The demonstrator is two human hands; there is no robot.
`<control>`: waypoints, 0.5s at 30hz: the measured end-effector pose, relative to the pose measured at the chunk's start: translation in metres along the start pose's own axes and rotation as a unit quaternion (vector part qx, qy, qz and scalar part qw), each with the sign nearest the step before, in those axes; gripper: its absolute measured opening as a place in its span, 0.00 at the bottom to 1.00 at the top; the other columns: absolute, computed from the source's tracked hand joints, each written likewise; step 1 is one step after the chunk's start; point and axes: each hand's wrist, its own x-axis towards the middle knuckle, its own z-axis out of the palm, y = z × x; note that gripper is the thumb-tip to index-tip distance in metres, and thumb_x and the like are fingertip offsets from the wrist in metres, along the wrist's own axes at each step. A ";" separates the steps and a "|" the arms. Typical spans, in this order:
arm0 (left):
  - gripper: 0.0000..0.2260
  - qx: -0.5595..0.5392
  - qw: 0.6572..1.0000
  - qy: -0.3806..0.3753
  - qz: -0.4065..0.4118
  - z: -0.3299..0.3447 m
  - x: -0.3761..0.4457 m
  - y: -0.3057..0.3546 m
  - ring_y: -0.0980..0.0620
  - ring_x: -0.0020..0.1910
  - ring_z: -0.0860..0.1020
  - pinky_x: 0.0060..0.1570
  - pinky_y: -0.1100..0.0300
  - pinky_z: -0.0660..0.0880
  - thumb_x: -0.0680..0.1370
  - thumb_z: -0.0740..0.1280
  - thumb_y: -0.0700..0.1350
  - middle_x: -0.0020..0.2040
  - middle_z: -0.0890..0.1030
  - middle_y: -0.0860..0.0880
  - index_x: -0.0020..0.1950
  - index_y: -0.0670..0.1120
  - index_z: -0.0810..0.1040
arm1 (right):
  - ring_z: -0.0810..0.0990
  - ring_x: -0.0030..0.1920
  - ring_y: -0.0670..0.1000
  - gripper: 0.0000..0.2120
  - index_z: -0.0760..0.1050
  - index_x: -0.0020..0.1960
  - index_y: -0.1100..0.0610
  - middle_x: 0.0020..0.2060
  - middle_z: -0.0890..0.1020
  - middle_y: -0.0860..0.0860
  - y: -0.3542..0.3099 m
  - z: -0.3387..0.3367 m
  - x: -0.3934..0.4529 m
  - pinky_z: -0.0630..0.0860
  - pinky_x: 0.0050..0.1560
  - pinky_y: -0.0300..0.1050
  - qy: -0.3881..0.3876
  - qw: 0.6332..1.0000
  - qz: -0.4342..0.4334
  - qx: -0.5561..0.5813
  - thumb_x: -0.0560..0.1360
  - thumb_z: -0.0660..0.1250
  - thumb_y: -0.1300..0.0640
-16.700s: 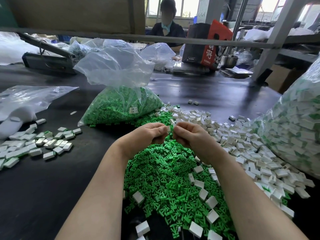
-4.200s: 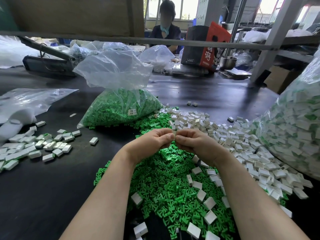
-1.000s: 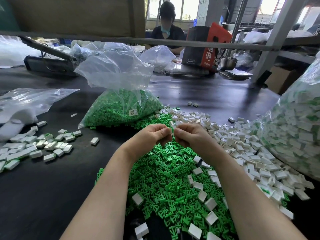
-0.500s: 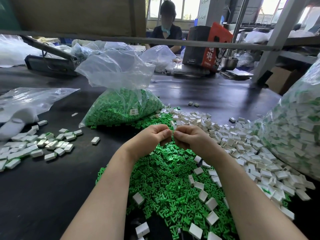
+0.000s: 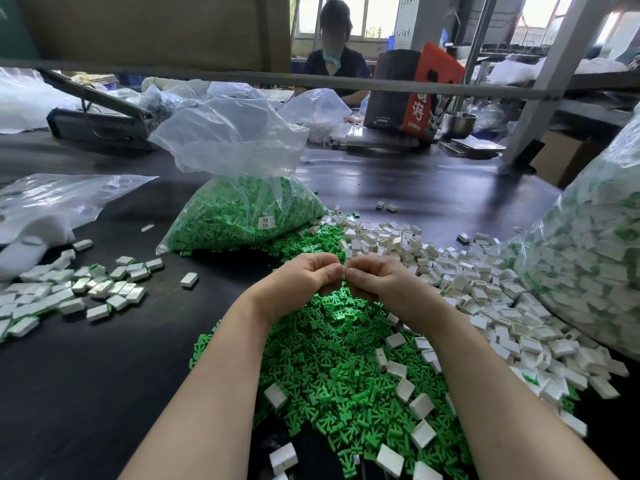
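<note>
Two hands meet over a factory bench. The left hand and the right hand, fingers curled and thumbs tip to tip, pinch a small part between them. We see only a pale sliver of it, and we cannot tell whether it is a shell alone or a shell with its clip.

Half a second ago the thumbs stood a shade apart; now they press together. We read that as the moment of pushing a clip home, with one unit near finished.

Beneath the wrists lies the heap of loose green clips. A drift of white shells lies just to its right, and both are within easy reach for the next piece.

Farther left, well apart from the hands, sits a cluster of finished pieces. Beside it is a lone white piece that was absent some seventeen seconds back, and we take it for the last unit tossed aside. The green heap's near left edge has also spread further onto the black table since then.

Beyond the hands an open plastic bag of green clips slumps on the table. At the right edge bulges a bigger bag of white-and-green pieces. Another worker sits across the bench, as in every earlier frame.
</note>
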 end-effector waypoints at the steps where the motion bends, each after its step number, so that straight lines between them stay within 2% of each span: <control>1: 0.13 -0.002 1.000 0.000 0.001 0.000 0.000 0.000 0.60 0.34 0.70 0.42 0.65 0.67 0.83 0.61 0.44 0.32 0.73 0.58 0.38 0.50 0.75 | 0.66 0.33 0.48 0.12 0.73 0.46 0.71 0.31 0.70 0.50 0.000 0.000 0.000 0.64 0.35 0.39 0.002 1.000 -0.002 -0.004 0.81 0.61 0.61; 6: 0.11 -0.007 1.000 0.013 0.007 0.001 0.000 0.001 0.54 0.39 0.70 0.46 0.58 0.67 0.83 0.61 0.45 0.35 0.73 0.51 0.41 0.48 0.76 | 0.66 0.32 0.45 0.12 0.72 0.45 0.70 0.32 0.70 0.51 0.000 0.000 0.000 0.64 0.34 0.36 0.012 1.000 -0.009 -0.003 0.82 0.61 0.61; 12: 0.10 0.005 1.000 0.026 0.013 0.002 0.000 0.005 0.53 0.39 0.70 0.46 0.57 0.67 0.82 0.62 0.44 0.37 0.72 0.47 0.41 0.48 0.76 | 0.66 0.32 0.45 0.10 0.73 0.43 0.64 0.32 0.70 0.51 -0.002 0.001 0.000 0.64 0.34 0.37 0.021 1.000 -0.009 0.005 0.81 0.61 0.62; 15: 0.10 0.012 1.000 0.022 0.007 0.003 -0.001 0.006 0.54 0.38 0.71 0.44 0.62 0.69 0.82 0.62 0.42 0.35 0.73 0.51 0.42 0.46 0.75 | 0.66 0.33 0.46 0.11 0.72 0.43 0.67 0.32 0.70 0.50 0.000 0.000 0.000 0.65 0.37 0.40 0.020 1.000 -0.009 -0.019 0.81 0.61 0.62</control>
